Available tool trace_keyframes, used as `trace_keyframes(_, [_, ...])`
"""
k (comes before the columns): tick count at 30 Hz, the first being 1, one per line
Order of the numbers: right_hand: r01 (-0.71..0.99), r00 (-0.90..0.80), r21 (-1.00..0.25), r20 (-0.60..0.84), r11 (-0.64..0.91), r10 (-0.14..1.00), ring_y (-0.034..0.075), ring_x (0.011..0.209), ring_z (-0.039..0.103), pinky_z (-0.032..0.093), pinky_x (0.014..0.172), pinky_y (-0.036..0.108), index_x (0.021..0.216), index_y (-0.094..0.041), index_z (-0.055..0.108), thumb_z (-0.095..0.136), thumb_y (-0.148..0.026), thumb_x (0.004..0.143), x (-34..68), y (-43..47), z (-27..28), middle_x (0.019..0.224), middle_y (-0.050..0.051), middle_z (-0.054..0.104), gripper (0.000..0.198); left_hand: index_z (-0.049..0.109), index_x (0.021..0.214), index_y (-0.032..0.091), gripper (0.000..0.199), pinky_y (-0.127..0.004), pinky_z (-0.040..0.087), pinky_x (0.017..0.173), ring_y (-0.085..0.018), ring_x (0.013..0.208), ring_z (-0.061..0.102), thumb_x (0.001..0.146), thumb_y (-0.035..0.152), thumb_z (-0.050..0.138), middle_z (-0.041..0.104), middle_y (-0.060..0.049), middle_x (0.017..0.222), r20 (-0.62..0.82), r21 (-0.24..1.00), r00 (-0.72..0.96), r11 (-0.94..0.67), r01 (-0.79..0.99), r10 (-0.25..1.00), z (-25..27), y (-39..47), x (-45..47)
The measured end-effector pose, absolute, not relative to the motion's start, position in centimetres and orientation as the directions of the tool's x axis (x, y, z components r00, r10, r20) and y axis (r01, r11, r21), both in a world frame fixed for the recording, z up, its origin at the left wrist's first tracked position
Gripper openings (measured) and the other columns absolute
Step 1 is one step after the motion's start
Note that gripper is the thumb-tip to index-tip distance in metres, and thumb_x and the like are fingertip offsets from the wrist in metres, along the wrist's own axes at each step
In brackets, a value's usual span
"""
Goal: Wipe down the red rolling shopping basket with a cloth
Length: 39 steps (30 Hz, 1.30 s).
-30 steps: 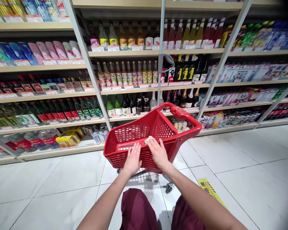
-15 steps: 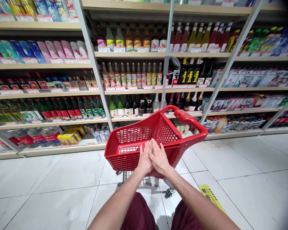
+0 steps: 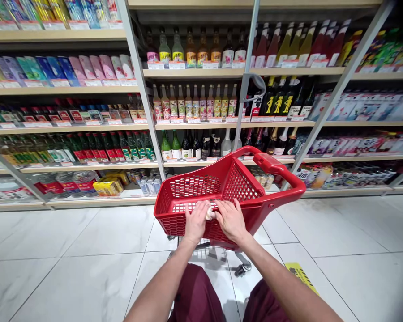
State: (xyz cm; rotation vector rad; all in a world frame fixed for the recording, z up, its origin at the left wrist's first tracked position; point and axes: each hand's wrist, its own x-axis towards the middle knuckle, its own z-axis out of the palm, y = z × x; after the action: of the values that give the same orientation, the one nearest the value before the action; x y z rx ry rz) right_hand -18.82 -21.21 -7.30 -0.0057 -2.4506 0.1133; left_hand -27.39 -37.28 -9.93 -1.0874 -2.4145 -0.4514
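Both my hands are over the near rim of a red plastic shopping cart. Between them shows a small, crumpled whitish wad, perhaps tissue; its exact kind is unclear. My left hand is closed around one side of the wad, with the thumb lifted a little. On the other side, my right hand has its thumb and fingertips against it, the fingers bent and close together. The cart's basket has lattice walls, and nothing shows in the visible part of it. Its handle points to the right.
Behind the cart run shelves of bottles and cans. A grey upright post with a curved holder stands between cart and shelves. White tiles cover the floor, with a yellow sticker at right. A cart wheel is near my legs.
My hands were pressed palm to palm; now they have drawn slightly apart, and the whitish wad shows between them. The view has shifted a little, so cart and shelves appear further right.
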Motion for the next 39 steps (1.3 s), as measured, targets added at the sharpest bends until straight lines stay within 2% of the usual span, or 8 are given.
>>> trace_keyframes(3, [-0.022, -0.764, -0.094, 0.643, 0.995, 0.044, 0.020, 0.099, 0.050, 0.019, 0.099, 0.042, 0.115, -0.016, 0.053, 0.034, -0.028, 0.089, -18.9, -21.2, -7.6, 0.106, 0.007, 0.062, 0.034, 0.042, 0.123, 0.026, 0.047, -0.054, 0.004, 0.105, -0.018, 0.119, 0.043, 0.081, 0.010, 0.029, 0.049, -0.005, 0.128, 0.497, 0.081, -0.573, 0.622, 0.779, 0.652, -9.9, -38.7, -27.8])
trace_keyframes(8, [0.027, -0.754, -0.098, 0.652, 0.995, 0.085, 0.022, 0.101, 0.048, 0.017, 0.101, 0.045, 0.108, -0.017, 0.058, 0.038, -0.029, 0.088, -18.7, -21.6, -7.8, 0.106, 0.008, 0.061, 0.031, 0.043, 0.123, 0.024, 0.048, -0.055, 0.005, 0.105, -0.021, 0.118, 0.043, 0.081, 0.009, 0.026, 0.046, -0.006, 0.130, 0.502, 0.086, -0.711, 0.790, 0.607, 0.492, -10.3, -42.3, -28.7])
trace_keyframes(14, [0.027, -0.769, -0.065, 0.636, 0.998, 0.062, 0.023, 0.103, 0.047, 0.020, 0.100, 0.045, 0.110, -0.016, 0.056, 0.040, -0.027, 0.086, -19.0, -22.8, -8.4, 0.107, 0.010, 0.059, 0.031, 0.040, 0.126, 0.029, 0.052, -0.055, 0.007, 0.105, -0.018, 0.122, 0.039, 0.079, 0.008, 0.031, 0.045, -0.005, 0.131, 0.481, 0.003, -0.573, 0.652, 0.758, 0.664, -10.6, -39.3, -27.7])
trace_keyframes(21, [0.040, -0.769, -0.078, 0.634, 0.996, 0.080, 0.024, 0.105, 0.046, 0.017, 0.102, 0.045, 0.112, -0.013, 0.055, 0.042, -0.026, 0.084, -19.3, -22.9, -8.7, 0.112, 0.010, 0.057, 0.033, 0.040, 0.125, 0.027, 0.053, -0.060, 0.006, 0.102, -0.020, 0.122, 0.040, 0.079, 0.006, 0.027, 0.044, -0.007, 0.131, 0.500, 0.075, -0.736, 0.824, 0.561, 0.456, -10.5, -44.1, -29.5])
trace_keyframes(27, [0.020, -0.769, -0.060, 0.637, 0.998, 0.054, 0.023, 0.104, 0.046, 0.018, 0.101, 0.044, 0.113, -0.015, 0.054, 0.041, -0.023, 0.084, -19.2, -22.6, -8.9, 0.109, 0.010, 0.058, 0.033, 0.040, 0.125, 0.031, 0.050, -0.054, 0.007, 0.105, -0.018, 0.121, 0.040, 0.081, 0.010, 0.031, 0.047, -0.004, 0.129, 0.487, 0.003, -0.608, 0.695, 0.719, 0.627, -10.8, -42.1, -28.9])
trace_keyframes(33, [0.036, -0.735, -0.097, 0.671, 0.995, 0.092, 0.024, 0.102, 0.046, 0.018, 0.100, 0.047, 0.111, -0.016, 0.055, 0.040, -0.024, 0.084, -19.3, -23.1, -9.2, 0.106, 0.010, 0.059, 0.032, 0.038, 0.127, 0.030, 0.053, -0.060, 0.007, 0.101, -0.021, 0.122, 0.039, 0.079, 0.008, 0.030, 0.043, -0.007, 0.131, 0.503, 0.098, -0.782, 0.875, 0.475, 0.368, -11.2, -46.5, -30.1])
trace_keyframes(37, [0.039, -0.730, -0.100, 0.676, 0.994, 0.097, 0.025, 0.100, 0.046, 0.019, 0.099, 0.048, 0.112, -0.016, 0.055, 0.042, -0.024, 0.083, -19.3, -23.3, -9.2, 0.105, 0.009, 0.060, 0.033, 0.039, 0.126, 0.030, 0.052, -0.055, 0.004, 0.105, -0.016, 0.124, 0.036, 0.080, 0.007, 0.028, 0.043, -0.003, 0.132, 0.502, 0.056, -0.682, 0.768, 0.639, 0.531, -11.5, -44.3, -29.3])
trace_keyframes(39, [0.023, -0.740, -0.083, 0.668, 0.996, 0.072, 0.025, 0.100, 0.046, 0.020, 0.099, 0.047, 0.113, -0.015, 0.054, 0.042, -0.024, 0.084, -19.2, -23.1, -9.2, 0.105, 0.009, 0.060, 0.033, 0.041, 0.124, 0.030, 0.051, -0.054, 0.005, 0.105, -0.016, 0.123, 0.038, 0.081, 0.008, 0.028, 0.044, -0.003, 0.131, 0.503, 0.052, -0.676, 0.761, 0.646, 0.539, -11.6, -44.4, -29.5])
